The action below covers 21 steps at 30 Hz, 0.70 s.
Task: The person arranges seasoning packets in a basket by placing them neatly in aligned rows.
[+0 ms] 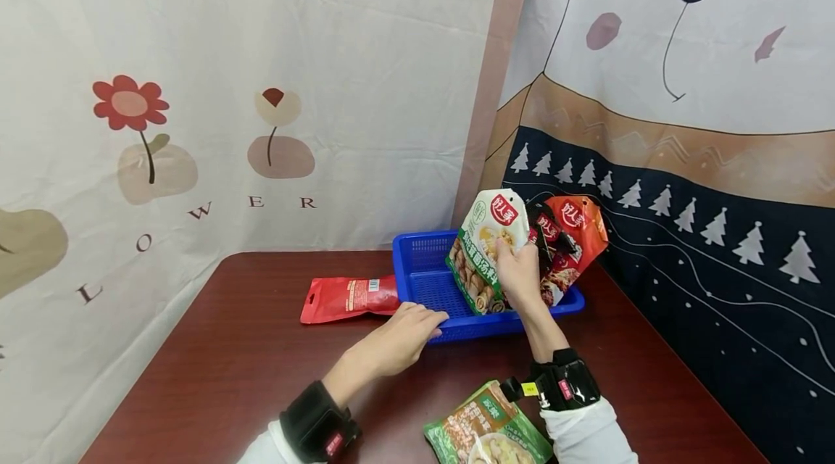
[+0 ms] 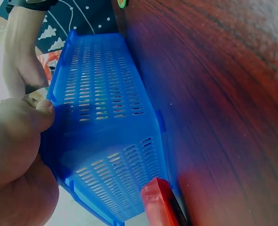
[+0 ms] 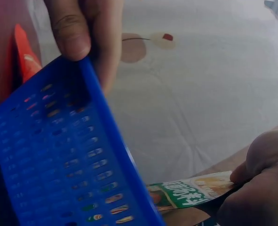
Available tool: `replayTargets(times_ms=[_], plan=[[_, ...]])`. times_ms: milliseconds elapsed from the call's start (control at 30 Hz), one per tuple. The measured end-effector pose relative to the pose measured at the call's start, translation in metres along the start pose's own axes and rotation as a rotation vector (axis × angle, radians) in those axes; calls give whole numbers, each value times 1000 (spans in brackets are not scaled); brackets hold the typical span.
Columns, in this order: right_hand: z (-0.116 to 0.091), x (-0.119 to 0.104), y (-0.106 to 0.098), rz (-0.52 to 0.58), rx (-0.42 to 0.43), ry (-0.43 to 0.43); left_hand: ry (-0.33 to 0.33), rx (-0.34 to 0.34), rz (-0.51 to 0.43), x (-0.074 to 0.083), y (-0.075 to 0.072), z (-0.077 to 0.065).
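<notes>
A blue plastic basket (image 1: 424,254) with slotted walls stands on the table. My left hand (image 1: 406,333) grips its near left corner, the thumb over the rim in the left wrist view. With my right hand (image 1: 520,272) I pinch a white and green food pouch (image 1: 479,232), which stands tilted inside the basket with its lower end down in it. Behind that hand, a dark pouch (image 1: 546,228) and an orange-red pouch (image 1: 580,232) lean in the basket's right end. The right wrist view shows the pinched pouch (image 3: 190,193) beyond the basket wall.
A red packet (image 1: 346,299) lies left of the basket, its end right at the basket wall. Near the table's front edge lies a green and brown packet (image 1: 489,431), beside my right wrist. Printed cloths (image 1: 365,87) hang behind and to the right of the brown table (image 1: 248,333).
</notes>
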State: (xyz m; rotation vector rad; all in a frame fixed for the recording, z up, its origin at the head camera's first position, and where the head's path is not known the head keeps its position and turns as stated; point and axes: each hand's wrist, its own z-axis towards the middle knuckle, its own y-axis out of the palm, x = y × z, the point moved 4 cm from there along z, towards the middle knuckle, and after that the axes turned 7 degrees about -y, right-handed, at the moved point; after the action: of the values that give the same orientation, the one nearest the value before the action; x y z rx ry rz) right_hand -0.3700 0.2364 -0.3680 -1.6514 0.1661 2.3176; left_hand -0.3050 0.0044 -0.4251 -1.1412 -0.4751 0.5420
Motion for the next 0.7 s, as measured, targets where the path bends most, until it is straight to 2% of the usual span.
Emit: replayTargets(times_ms=[300, 400, 533, 633, 700], plan=[[0, 18, 8, -234, -7, -10, -16, -21, -9, -1, 1, 1], [2, 26, 9, -289, -27, -54, -15, -18, -12, -1, 1, 1], [16, 52, 6, -386, -17, -134, -11, -16, -9, -2, 0, 0], [24, 62, 3, -455, -26, -163, -8, -14, -9, -2, 0, 1], [25, 59, 0, -490, -30, -169, -9, -13, -9, -2, 0, 1]])
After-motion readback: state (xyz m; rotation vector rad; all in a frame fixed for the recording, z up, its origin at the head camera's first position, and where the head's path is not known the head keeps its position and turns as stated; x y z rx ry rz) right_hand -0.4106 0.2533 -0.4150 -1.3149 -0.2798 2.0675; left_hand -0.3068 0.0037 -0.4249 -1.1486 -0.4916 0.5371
